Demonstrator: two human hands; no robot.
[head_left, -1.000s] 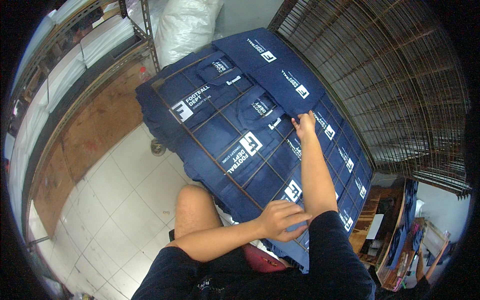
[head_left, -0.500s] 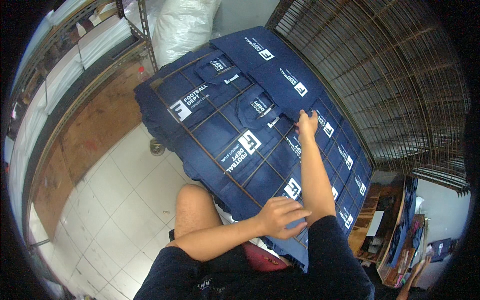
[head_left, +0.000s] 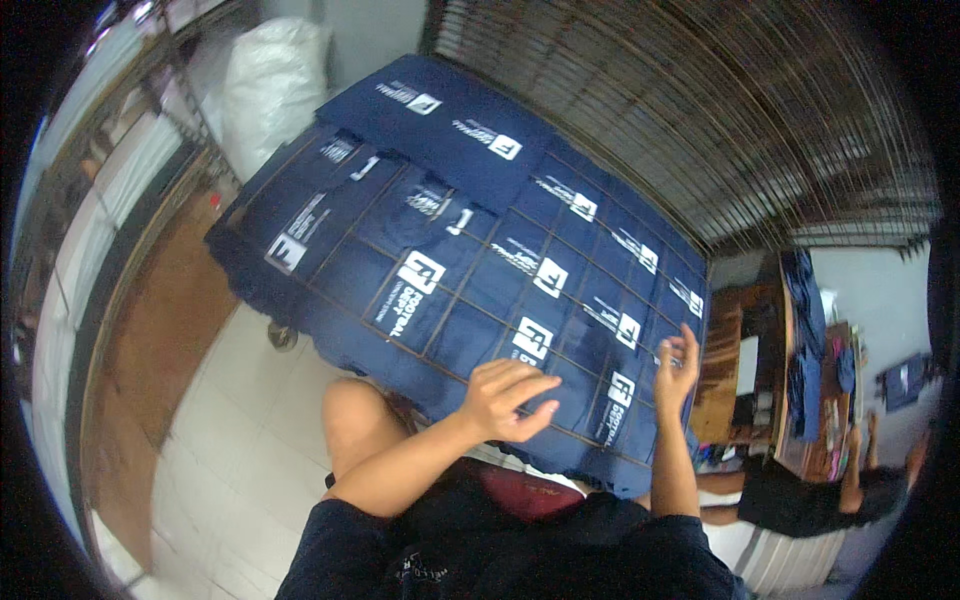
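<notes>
A wide stack of navy fabric pieces (head_left: 330, 190) with white prints is spread in front of me, with a thin wire grid rack (head_left: 378, 238) across it. At the far side, two flat navy pieces (head_left: 440, 130) lie over the wires. My left hand (head_left: 507, 398) hovers above the near edge, thumb apart from loosely bent fingers, holding nothing. Over by the right end of the stack, my right hand (head_left: 678, 370) is raised with its fingers apart and nothing in it.
Many upright wire racks (head_left: 640, 110) stand close behind the stack. A white plastic-wrapped bundle (head_left: 275, 90) is at the back left, beside a metal shelf (head_left: 140, 190). Rightward are a wooden shelf (head_left: 728, 370) and another person (head_left: 800, 495).
My right hand has drawn back from the two far pieces toward the right end of the stack. My left hand has shifted slightly left, and the view has turned rightward.
</notes>
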